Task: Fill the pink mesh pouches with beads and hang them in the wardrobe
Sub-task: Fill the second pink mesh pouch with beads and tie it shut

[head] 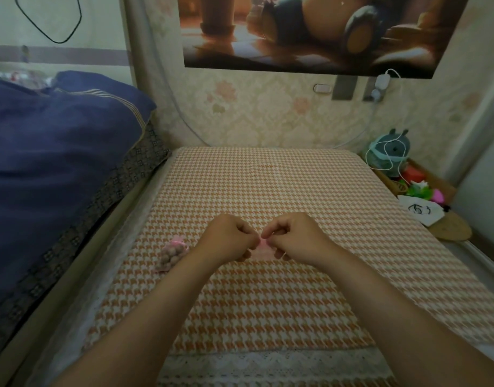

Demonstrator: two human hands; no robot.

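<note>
A pink mesh pouch (262, 248) sits between my two hands above the orange houndstooth tablecloth (268, 303); only a small strip of it shows. My left hand (229, 237) pinches its left side with fingers closed. My right hand (292, 236) pinches its right side the same way. Whether this pouch holds beads is hidden by my fingers. A second pink mesh pouch (172, 254), tied at the top and full of brownish beads, lies on the cloth just left of my left wrist.
A bed with a dark blue quilt (58, 163) borders the table on the left. At the right edge stand a tray of colourful items (419, 185), a teal plush toy (391, 152) with a white cable, and a woven mat (452, 230). A wall is behind.
</note>
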